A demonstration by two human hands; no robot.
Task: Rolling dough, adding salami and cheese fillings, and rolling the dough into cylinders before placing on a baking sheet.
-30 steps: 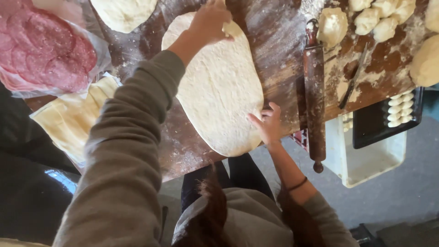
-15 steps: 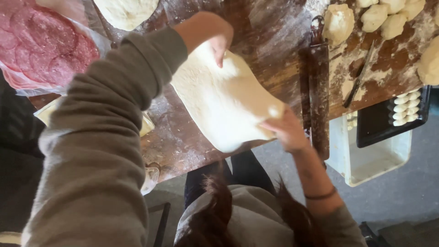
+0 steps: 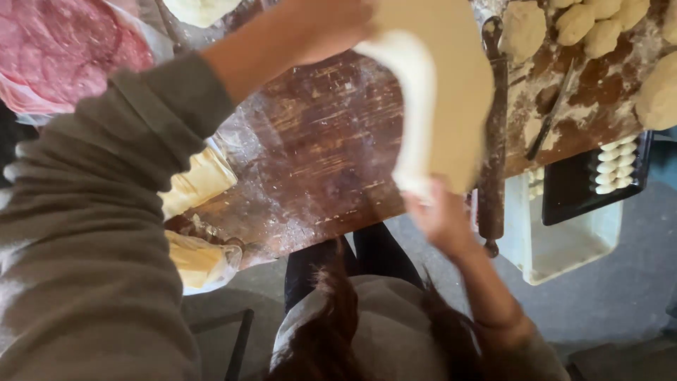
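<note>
Head view, 1 moment, items as seen. Dough sheet [image 3: 451, 92]: pale, rolled flat, lifted clear of the floured wooden table [image 3: 317, 155] and folding over on itself, hanging between 2 hands. Left hand [image 3: 331, 25]: at the sheet's far end, closed on the upper edge; grey sleeve fills the left foreground. Right hand [image 3: 441, 215]: blurred, at the sheet's near lower edge by the table rim, fingers gripping the dough. Rolling pin [image 3: 493, 134]: dark, lying lengthwise just right of the sheet. Dough balls [image 3: 585, 21]: several, far right on the table. Sliced meat [image 3: 63, 49]: pink, in clear wrap, upper left. Black tray [image 3: 592, 183]: holds small pale pieces, resting on a white tub [image 3: 564, 247] off the table's edge.
</note>
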